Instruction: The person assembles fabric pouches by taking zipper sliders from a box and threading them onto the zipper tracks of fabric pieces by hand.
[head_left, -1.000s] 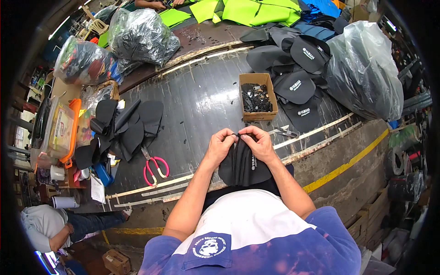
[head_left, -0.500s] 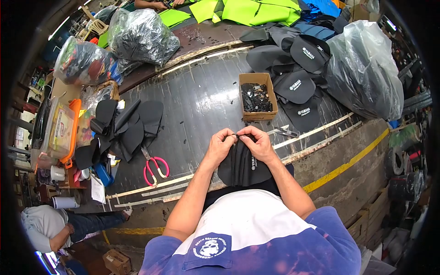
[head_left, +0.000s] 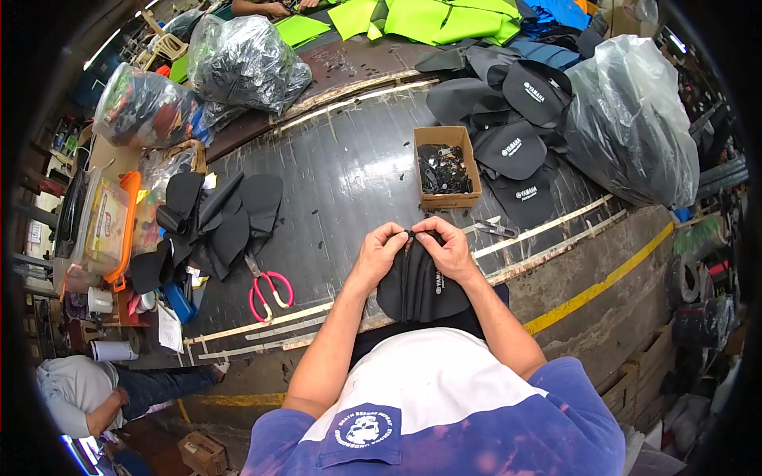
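My left hand (head_left: 381,252) and my right hand (head_left: 447,249) meet at the table's near edge. Both pinch the top end of a black fabric piece (head_left: 421,297) with white YAMAHA lettering, which hangs down against my lap. Folds run along its middle, where a strip like a zipper shows. Whatever small part may sit between my fingertips is too small to make out. Just beyond my hands stands an open cardboard box (head_left: 449,201) holding many small dark parts that look like zipper sliders. Small snips (head_left: 496,230) lie right of my right hand.
Red-handled scissors (head_left: 271,295) lie left, beside a heap of black fabric pieces (head_left: 226,222). Printed black pieces (head_left: 516,151) are piled at the right, against a plastic bag (head_left: 635,119). Bright green sheets (head_left: 444,22) lie at the back, near another person's hands (head_left: 274,8).
Hardly anything differs. My fingers shift very slightly at the top of the black fabric piece, and both hands keep their pinch.
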The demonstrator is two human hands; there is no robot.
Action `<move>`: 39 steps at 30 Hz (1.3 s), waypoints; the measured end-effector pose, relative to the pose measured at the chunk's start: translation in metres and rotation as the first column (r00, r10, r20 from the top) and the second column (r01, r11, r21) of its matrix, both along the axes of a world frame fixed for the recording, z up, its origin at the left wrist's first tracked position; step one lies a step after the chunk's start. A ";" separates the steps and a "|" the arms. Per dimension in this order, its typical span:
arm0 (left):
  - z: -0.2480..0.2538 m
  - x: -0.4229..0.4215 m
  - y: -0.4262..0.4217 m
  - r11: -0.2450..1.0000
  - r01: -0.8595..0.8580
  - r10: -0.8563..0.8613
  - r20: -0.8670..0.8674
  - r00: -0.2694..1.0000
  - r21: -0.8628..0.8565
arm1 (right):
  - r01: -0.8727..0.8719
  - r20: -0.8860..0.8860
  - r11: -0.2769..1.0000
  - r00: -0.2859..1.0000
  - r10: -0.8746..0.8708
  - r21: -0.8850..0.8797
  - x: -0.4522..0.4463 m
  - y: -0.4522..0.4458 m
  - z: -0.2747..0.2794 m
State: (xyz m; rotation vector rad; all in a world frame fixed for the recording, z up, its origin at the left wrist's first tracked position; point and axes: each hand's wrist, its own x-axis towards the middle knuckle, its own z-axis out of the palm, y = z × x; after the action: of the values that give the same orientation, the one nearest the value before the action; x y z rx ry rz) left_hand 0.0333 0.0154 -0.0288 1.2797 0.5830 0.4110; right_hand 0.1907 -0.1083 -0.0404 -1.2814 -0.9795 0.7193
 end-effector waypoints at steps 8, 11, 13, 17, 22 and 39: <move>0.008 -0.007 0.003 0.997 0.020 -0.013 -0.089 0.996 0.074 | 0.058 0.052 0.998 0.997 -0.058 -0.002 -0.003 0.001 -0.003; 0.019 -0.008 0.001 0.994 0.062 -0.047 -0.175 0.983 0.085 | 0.091 0.000 0.996 0.996 -0.091 -0.016 -0.003 0.000 -0.001; 0.018 -0.005 -0.002 0.986 -0.004 0.015 -0.061 0.998 0.169 | 0.096 0.026 0.995 0.995 -0.096 -0.009 -0.004 0.000 -0.002; 0.020 -0.007 -0.005 0.994 -0.019 0.025 -0.052 0.998 0.110 | 0.097 0.025 0.995 0.995 -0.097 -0.009 -0.003 0.000 -0.001; 0.018 -0.005 0.000 1.000 -0.013 0.012 -0.134 0.991 -0.009 | 0.094 0.002 0.996 0.996 -0.094 -0.003 -0.005 0.000 0.002; 0.009 0.007 -0.005 0.993 -0.082 0.091 -0.109 0.990 0.080 | 0.112 -0.077 0.993 0.991 -0.114 -0.028 -0.004 -0.001 -0.004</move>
State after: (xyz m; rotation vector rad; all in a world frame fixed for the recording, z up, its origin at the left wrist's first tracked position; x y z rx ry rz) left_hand 0.0404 0.0102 -0.0201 1.3590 0.7263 0.4382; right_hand 0.1865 -0.1090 -0.0444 -1.3087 -0.8305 0.6893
